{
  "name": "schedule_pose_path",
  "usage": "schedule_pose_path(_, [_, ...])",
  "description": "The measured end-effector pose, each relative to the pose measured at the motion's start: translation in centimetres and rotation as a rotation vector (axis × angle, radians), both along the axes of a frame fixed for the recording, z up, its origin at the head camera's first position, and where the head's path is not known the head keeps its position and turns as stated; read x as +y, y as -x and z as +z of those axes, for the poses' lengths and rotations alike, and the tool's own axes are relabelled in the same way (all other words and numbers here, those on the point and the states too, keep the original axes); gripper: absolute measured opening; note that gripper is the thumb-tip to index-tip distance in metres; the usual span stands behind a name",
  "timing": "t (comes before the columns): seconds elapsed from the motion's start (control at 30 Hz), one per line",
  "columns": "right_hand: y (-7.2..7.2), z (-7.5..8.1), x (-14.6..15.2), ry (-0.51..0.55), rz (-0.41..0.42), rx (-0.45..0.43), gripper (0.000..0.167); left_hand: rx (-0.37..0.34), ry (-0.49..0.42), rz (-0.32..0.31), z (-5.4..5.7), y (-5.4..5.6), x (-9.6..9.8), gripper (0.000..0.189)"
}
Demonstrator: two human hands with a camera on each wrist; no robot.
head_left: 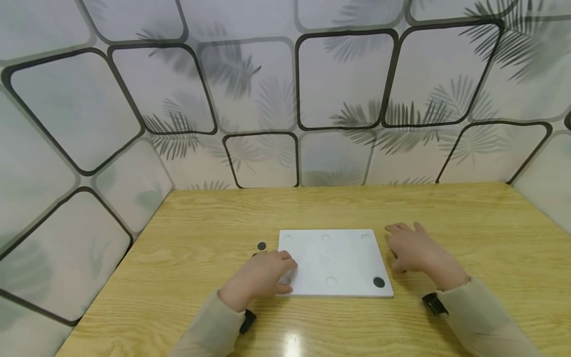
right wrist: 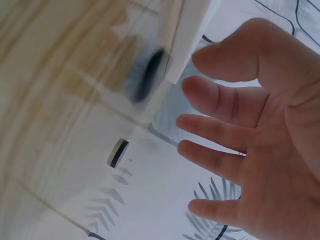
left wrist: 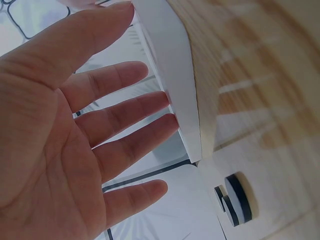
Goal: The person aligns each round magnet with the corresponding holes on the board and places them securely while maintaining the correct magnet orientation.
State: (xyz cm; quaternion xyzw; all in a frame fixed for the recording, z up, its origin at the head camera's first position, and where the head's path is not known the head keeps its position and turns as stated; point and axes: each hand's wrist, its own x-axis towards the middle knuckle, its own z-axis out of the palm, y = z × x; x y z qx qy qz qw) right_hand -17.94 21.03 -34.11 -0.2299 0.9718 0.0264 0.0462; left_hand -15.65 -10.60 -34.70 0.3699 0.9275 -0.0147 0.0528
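Observation:
A white board with shallow round recesses lies flat on the table. A black disc sits in its near right recess. My left hand is over the board's near left corner, fingers spread and thumb apart; in the left wrist view two fingertips are right at the board's edge, and nothing shows in the grasp. Beyond the board's right edge hovers my right hand, its fingers loosely extended around nothing. The right wrist view shows a blurred dark disc by the board edge and another disc farther off.
Black discs lie left of the board, partly hidden behind my left hand; the left wrist view shows them as a small cluster. The wooden table meets a patterned wall covering at the back and left.

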Motion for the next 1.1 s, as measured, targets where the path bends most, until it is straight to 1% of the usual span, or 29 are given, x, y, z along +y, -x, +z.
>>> schedule_pose_path(0.47, [0.2, -0.1, 0.8, -0.006, -0.014, 0.008, 0.029, -0.001, 0.005, -0.007, -0.1, 0.2, 0.1, 0.039])
schedule_pose_path(0.7, [0.0, -0.3, 1.4, 0.003, -0.041, -0.052, 0.027, -0.001, 0.007, -0.013, 0.1, 0.2, 0.1, 0.038])
schedule_pose_path(0.93, [-0.2, -0.6, 1.8, -0.002, -0.020, -0.057, 0.034, -0.010, 0.007, -0.011, 0.1, 0.2, 0.1, 0.038])
schedule_pose_path(1.1, [-0.5, -0.7, 1.7, 0.003, -0.014, -0.089, 0.031, -0.007, -0.004, -0.012, 0.1, 0.2, 0.1, 0.037])
